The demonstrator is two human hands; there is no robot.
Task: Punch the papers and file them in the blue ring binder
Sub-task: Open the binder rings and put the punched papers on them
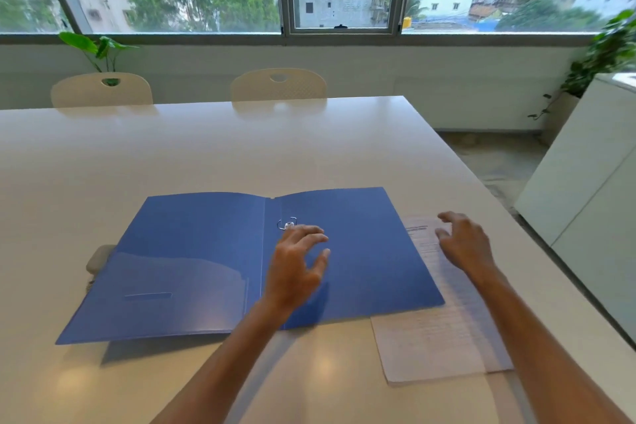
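Observation:
The blue ring binder (192,265) lies open and flat on the white table (206,148). One metal ring (286,223) shows near its spine. My left hand (296,262) hovers over the spine area just below that ring, fingers loosely spread and holding nothing. A stack of printed papers (433,337) lies at the binder's right, partly tucked under the right cover. My right hand (464,243) hovers over the papers' upper part, fingers relaxed, gripping nothing. A grey object, perhaps the hole punch (99,258), peeks out from under the binder's left edge.
Two cream chairs (278,84) stand at the table's far side below a wide window. A white cabinet (592,182) stands right of the table, with a potted plant (609,48) behind it. The table's right edge runs close to the papers.

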